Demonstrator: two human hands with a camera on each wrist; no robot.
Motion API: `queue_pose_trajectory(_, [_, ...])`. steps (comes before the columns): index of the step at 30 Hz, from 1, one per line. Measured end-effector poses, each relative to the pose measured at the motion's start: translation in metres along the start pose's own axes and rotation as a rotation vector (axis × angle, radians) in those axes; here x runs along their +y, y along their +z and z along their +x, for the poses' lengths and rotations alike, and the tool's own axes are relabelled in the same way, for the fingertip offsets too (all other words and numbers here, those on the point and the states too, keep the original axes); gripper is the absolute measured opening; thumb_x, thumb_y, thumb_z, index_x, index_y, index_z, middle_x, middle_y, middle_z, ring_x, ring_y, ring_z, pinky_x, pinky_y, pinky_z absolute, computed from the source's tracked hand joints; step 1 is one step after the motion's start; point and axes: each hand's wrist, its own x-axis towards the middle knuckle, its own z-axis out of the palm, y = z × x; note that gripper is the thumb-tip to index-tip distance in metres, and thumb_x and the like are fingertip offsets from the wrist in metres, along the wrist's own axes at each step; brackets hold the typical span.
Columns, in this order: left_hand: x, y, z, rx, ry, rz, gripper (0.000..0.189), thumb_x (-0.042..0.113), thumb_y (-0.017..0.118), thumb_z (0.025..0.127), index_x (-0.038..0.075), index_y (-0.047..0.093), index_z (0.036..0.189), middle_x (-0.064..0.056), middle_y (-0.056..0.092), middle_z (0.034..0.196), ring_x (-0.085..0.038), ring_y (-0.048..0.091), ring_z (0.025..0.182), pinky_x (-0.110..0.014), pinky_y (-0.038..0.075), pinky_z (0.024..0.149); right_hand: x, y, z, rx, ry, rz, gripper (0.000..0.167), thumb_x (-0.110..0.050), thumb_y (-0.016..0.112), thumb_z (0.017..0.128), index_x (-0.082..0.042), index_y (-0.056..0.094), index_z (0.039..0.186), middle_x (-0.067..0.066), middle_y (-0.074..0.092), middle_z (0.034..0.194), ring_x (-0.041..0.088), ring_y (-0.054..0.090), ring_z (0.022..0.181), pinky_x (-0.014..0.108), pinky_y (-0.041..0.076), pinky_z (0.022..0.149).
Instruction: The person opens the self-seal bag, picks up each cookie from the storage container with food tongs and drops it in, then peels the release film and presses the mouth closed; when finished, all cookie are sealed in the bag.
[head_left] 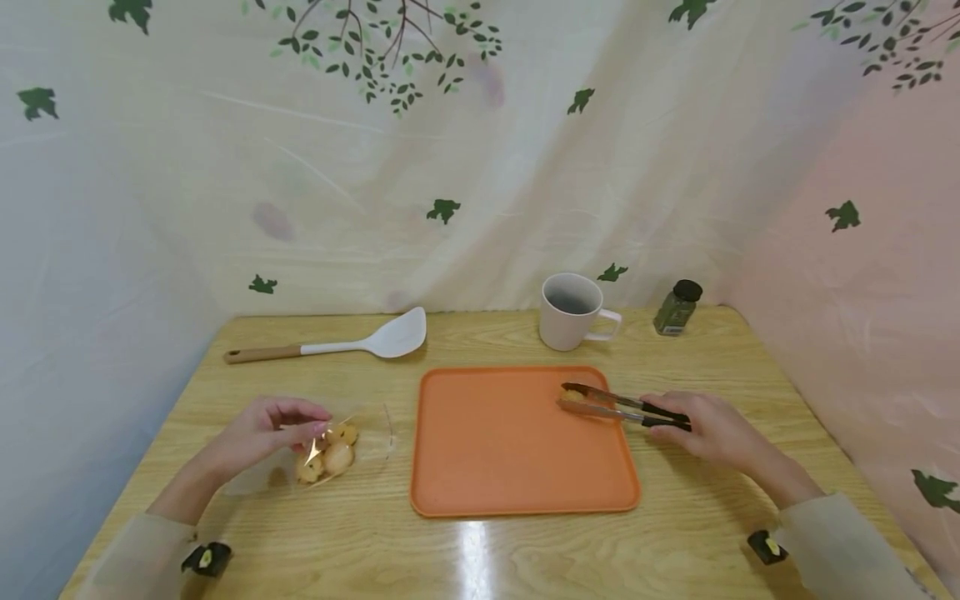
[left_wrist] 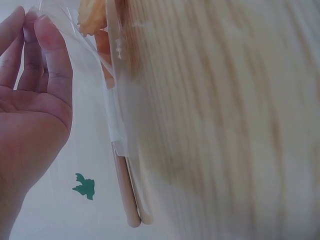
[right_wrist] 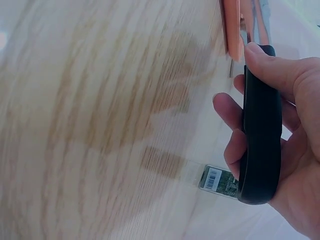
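My left hand [head_left: 266, 433] pinches the edge of a clear plastic bag [head_left: 378, 429] between thumb and fingertips. Inside the bag lie several golden round cookies [head_left: 339, 457]; in the left wrist view one cookie [left_wrist: 93, 17] shows near the fingertips. My right hand [head_left: 712, 429] grips metal tongs with black handles [right_wrist: 262, 125]. The tong tips reach over the upper right of an orange tray [head_left: 510, 458], with a small cookie [head_left: 573, 396] between them. Whether that cookie touches the tray I cannot tell.
Behind the bag lies a white spatula [head_left: 397, 335] with a wooden handle. A light mug [head_left: 564, 327] stands behind the tray, its handle to the right. Farther right is a small black-capped jar [head_left: 677, 310]. Patterned cloth hangs along the back and sides of the wooden table.
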Motion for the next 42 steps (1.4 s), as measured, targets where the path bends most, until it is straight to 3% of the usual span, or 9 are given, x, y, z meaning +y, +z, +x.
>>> queue_pose_trajectory(10, [0.0, 0.0, 0.002, -0.011, 0.013, -0.014, 0.03, 0.011, 0.067, 0.1, -0.012, 0.065, 0.119, -0.024, 0.071, 0.102, -0.018, 0.069, 0.082, -0.036, 0.06, 0.069, 0.0, 0.0, -0.002, 0.018, -0.02, -0.007, 0.041, -0.02, 0.078, 0.091, -0.008, 0.071, 0.129, -0.001, 0.073, 0.108, 0.0, 0.054, 0.073, 0.024, 0.044, 0.059])
queue_pose_trajectory(13, [0.0, 0.001, 0.002, -0.011, 0.006, -0.01, 0.032, 0.012, 0.066, 0.1, -0.013, 0.065, 0.12, -0.024, 0.071, 0.102, -0.017, 0.069, 0.083, -0.036, 0.06, 0.07, -0.001, 0.0, -0.003, 0.02, -0.021, -0.003, 0.04, -0.02, 0.078, 0.091, -0.008, 0.071, 0.129, 0.0, 0.074, 0.108, -0.001, 0.051, 0.071, 0.023, 0.042, 0.058])
queue_pose_trajectory(25, [0.002, 0.001, 0.003, -0.011, -0.001, -0.016, 0.033, 0.011, 0.067, 0.1, -0.013, 0.064, 0.121, -0.022, 0.072, 0.106, -0.016, 0.069, 0.083, -0.036, 0.06, 0.071, -0.011, -0.001, 0.005, 0.083, -0.089, -0.052, 0.04, -0.016, 0.079, 0.089, -0.01, 0.072, 0.128, 0.004, 0.074, 0.114, 0.007, 0.067, 0.088, 0.026, 0.049, 0.063])
queue_pose_trajectory(35, [0.003, 0.001, 0.002, 0.001, 0.003, 0.001, 0.032, 0.011, 0.068, 0.099, -0.012, 0.065, 0.121, -0.023, 0.071, 0.107, -0.016, 0.068, 0.079, -0.035, 0.06, 0.07, -0.046, 0.014, 0.038, 0.078, -0.192, 0.003, 0.038, -0.023, 0.077, 0.092, -0.012, 0.072, 0.128, 0.001, 0.074, 0.115, 0.008, 0.068, 0.091, 0.027, 0.052, 0.067])
queue_pose_trajectory(38, [0.004, 0.001, 0.002, -0.003, 0.003, 0.003, 0.03, 0.012, 0.067, 0.099, -0.01, 0.066, 0.12, -0.023, 0.071, 0.107, -0.016, 0.068, 0.078, -0.035, 0.06, 0.07, -0.061, 0.019, 0.053, 0.043, -0.214, 0.034, 0.038, -0.025, 0.075, 0.094, -0.011, 0.071, 0.129, 0.002, 0.074, 0.116, 0.005, 0.064, 0.083, 0.025, 0.048, 0.063])
queue_pose_trajectory(42, [0.004, 0.001, 0.002, -0.007, 0.0, 0.002, 0.029, 0.012, 0.067, 0.1, -0.009, 0.067, 0.12, -0.024, 0.071, 0.106, -0.016, 0.068, 0.078, -0.035, 0.06, 0.07, -0.082, 0.028, 0.074, -0.009, -0.28, 0.076, 0.039, -0.025, 0.071, 0.097, -0.008, 0.069, 0.132, 0.004, 0.072, 0.121, 0.009, 0.069, 0.09, 0.028, 0.054, 0.069])
